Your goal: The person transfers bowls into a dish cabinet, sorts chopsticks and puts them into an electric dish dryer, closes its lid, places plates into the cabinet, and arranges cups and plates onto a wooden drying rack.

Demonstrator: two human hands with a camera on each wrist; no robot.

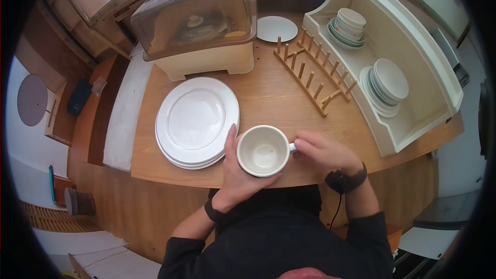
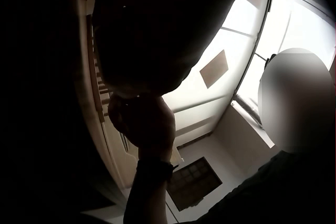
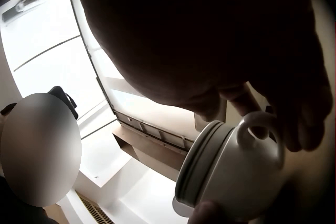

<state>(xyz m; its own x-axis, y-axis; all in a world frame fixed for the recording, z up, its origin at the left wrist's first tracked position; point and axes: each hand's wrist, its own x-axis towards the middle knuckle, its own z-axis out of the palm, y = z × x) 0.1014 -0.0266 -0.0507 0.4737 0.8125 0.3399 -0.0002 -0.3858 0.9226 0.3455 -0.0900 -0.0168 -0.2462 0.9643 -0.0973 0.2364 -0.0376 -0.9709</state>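
Observation:
A white cup [image 1: 263,151] with a pale interior is at the table's front edge in the head view. The left hand [image 1: 242,178] wraps its left side and underside, thumb up along the wall. At the cup's right, the right hand [image 1: 326,151] pinches the handle. In the right wrist view the cup [image 3: 236,176] is tilted, with dark rings near its rim, and the right hand's fingers are at the handle. The left wrist view is very dark; the cup cannot be made out there. Large white plates [image 1: 195,116] are stacked just left of the left hand.
A wooden peg rack [image 1: 310,80] lies behind the right hand. To the right, a cream shelf unit [image 1: 423,67] holds stacked bowls [image 1: 349,28] and small dishes [image 1: 387,82]. At the back are a dish box with a clear lid [image 1: 201,57] and a single plate [image 1: 277,29].

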